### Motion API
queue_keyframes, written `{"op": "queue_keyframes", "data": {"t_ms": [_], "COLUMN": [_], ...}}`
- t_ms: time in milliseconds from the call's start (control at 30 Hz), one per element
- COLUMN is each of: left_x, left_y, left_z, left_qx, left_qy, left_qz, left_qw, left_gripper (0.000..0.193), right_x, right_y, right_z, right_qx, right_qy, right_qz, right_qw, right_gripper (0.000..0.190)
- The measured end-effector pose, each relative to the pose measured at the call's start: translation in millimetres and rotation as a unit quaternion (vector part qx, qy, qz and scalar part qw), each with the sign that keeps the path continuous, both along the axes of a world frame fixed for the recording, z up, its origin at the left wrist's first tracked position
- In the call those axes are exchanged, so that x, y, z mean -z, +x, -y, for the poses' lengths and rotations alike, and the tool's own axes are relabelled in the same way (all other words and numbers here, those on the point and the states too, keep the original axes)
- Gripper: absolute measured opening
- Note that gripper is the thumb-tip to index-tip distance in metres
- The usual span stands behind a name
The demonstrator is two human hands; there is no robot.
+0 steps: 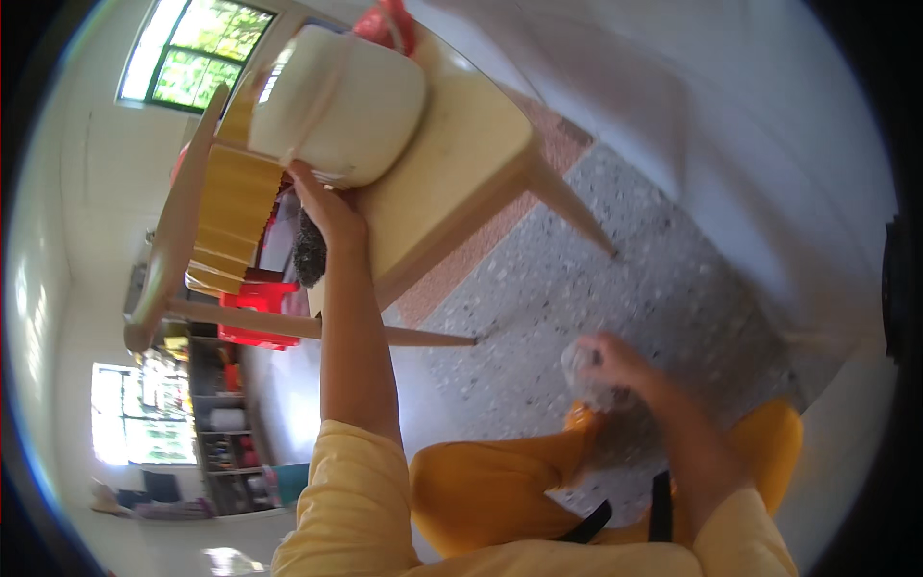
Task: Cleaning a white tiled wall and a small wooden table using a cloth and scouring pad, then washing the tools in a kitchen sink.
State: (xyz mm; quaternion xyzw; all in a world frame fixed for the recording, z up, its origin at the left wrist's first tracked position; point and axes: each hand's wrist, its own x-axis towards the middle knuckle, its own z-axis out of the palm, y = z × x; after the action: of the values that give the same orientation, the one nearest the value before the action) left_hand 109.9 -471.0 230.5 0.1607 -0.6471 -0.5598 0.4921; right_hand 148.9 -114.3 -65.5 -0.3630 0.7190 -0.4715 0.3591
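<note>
A rounded white container (346,101) with a pinkish band across it, perhaps a rice cooker, sits on the seat of a pale wooden chair (454,159). My left hand (332,209) reaches across the seat and holds the container's near left side, its fingertips at the band. Beside that wrist is a dark grey, rough-textured thing (309,249), possibly a steel wool scourer. Lower and to the right, my right hand (616,364) grips a crumpled grey-white thing (584,379) above the floor. Blur hides whether that is cloth or plastic.
A red plastic bag (389,27) lies behind the container. The chair's backrest (177,216) rises at left and its front leg (577,213) meets the terrazzo floor (519,288). A red plastic stool (259,315) and shelves (223,433) stand beyond. A white wall (750,144) borders the right.
</note>
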Motion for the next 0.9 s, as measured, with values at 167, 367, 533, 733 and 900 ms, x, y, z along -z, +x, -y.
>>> {"op": "queue_keyframes", "data": {"t_ms": [167, 367, 533, 733, 900], "left_x": [0.5, -1.1, -5.2, 3.1, -27.4], "left_y": [8.7, 15.5, 11.8, 24.1, 39.2], "left_z": [1.1, 1.1, -6.8, 16.1, -1.5], "left_qx": [-0.054, -0.092, -0.042, 0.039, 0.122], "left_qy": [-0.031, 0.008, 0.099, 0.205, 0.328], "left_qz": [-0.009, -0.026, -0.044, 0.026, 0.039], "left_qw": [0.998, 0.995, 0.993, 0.978, 0.936], "left_gripper": [0.057, 0.067, 0.053, 0.049, 0.041], "right_x": [-169.5, -357.0, -433.4, -470.7, -473.6], "right_y": [-41.2, -110.4, -139.9, -154.0, -146.4], "right_z": [19.3, 97.9, 198.2, 282.6, 275.9], "right_qx": [-0.166, 0.052, 0.162, -0.027, -0.032], "right_qy": [-0.080, -0.328, -0.243, 0.009, 0.002], "right_qz": [-0.020, -0.458, -0.508, -0.458, -0.344], "right_qw": [0.983, 0.825, 0.810, 0.888, 0.938], "right_gripper": [0.043, 0.050, 0.085, 0.108, 0.100]}}
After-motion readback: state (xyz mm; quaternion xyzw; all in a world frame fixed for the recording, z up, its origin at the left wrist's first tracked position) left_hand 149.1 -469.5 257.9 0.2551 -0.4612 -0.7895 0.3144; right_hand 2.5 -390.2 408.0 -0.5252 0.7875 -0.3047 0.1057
